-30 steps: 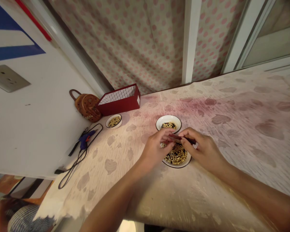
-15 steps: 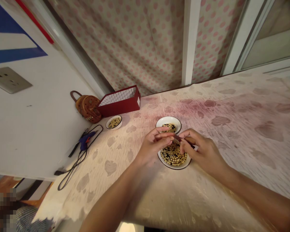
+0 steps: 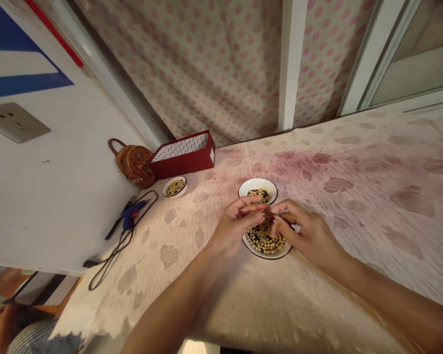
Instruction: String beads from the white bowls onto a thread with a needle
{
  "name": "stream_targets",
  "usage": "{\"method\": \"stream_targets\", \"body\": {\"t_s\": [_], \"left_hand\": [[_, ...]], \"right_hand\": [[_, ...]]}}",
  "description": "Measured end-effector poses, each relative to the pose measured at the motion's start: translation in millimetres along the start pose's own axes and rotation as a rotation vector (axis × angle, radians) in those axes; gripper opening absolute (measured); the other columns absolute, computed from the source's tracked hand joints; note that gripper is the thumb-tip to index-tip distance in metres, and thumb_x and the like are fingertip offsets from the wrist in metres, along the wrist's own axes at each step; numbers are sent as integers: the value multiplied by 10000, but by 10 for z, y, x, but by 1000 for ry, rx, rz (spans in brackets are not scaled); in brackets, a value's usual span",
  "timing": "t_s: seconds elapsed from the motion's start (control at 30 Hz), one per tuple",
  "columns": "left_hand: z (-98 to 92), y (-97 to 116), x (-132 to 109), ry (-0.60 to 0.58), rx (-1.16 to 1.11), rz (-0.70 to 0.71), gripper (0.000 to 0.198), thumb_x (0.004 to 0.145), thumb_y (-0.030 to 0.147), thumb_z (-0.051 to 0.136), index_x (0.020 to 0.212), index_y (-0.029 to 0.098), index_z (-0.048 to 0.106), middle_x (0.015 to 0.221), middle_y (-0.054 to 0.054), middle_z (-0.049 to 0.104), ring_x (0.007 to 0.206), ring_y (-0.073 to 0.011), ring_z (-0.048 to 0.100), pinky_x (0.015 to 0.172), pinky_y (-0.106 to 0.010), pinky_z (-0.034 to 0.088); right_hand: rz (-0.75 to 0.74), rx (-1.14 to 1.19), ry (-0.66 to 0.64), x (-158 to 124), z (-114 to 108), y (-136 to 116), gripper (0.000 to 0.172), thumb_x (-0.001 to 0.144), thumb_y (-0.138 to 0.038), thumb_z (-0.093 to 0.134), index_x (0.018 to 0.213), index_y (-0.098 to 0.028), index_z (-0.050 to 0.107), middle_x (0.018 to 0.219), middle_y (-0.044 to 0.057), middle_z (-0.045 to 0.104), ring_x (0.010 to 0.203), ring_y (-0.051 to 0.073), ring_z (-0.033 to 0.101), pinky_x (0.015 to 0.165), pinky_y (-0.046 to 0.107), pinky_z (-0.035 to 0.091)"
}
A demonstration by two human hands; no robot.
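- A wall socket (image 3: 15,122) sits on a white panel (image 3: 51,196) at the far left, under a blue and white sign (image 3: 18,73).
- Low in the corner, a co-worker's hand (image 3: 3,319) and striped sleeve (image 3: 31,337) show apart from the person's own arms.
- A blue glue gun (image 3: 130,221) lies on the patterned tablecloth (image 3: 354,196), with its black cord (image 3: 114,260) looped beside it.
- A brown bag (image 3: 135,167) leans just beside a red box (image 3: 182,156), which stands open near the table's back edge.
- A small white dish (image 3: 174,187) of pale and black beans (image 3: 174,187) sits just in front of the box.
- The left hand (image 3: 232,227) is half closed, its fingers curled up against the tip of a thin dark red stick (image 3: 268,214); whether it grips anything, I cannot tell.
- That stick hangs over a large white dish (image 3: 258,184) heaped with more beans (image 3: 264,239).
- The right hand (image 3: 306,233) is nearly closed, pinching the stick between thumb and fingers (image 3: 280,209).
- A polka-dot curtain (image 3: 206,64) hangs behind the table, with a white window frame (image 3: 376,59) to its right.
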State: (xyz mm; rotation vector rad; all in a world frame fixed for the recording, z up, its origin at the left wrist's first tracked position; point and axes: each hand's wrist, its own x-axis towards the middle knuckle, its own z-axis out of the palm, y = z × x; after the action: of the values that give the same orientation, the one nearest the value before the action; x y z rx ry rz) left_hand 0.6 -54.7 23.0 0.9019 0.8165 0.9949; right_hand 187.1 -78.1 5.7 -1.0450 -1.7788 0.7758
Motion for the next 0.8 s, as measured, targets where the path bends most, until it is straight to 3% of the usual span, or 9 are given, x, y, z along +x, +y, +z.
{"method": "stream_targets", "body": {"t_s": [0.57, 0.8], "left_hand": [[-9, -28, 12, 33, 31, 31, 390, 721, 189, 876, 1081, 187, 726, 1075, -55, 770, 1008, -160, 704, 955, -314, 510], [-70, 19, 166, 94, 242, 219, 281, 776, 232, 828, 1024, 156, 720, 1075, -94, 764, 1038, -194, 705, 990, -365, 518]], "right_hand": [[37, 7, -27, 4, -2, -8, 47, 979, -287, 486, 946, -257, 470, 634, -66, 708, 529, 121, 648, 552, 237, 485], [104, 4, 54, 2, -7, 12, 48, 974, -299, 505, 972, -253, 496, 630, -53, 700, 563, 138, 663, 570, 247, 489]]}}
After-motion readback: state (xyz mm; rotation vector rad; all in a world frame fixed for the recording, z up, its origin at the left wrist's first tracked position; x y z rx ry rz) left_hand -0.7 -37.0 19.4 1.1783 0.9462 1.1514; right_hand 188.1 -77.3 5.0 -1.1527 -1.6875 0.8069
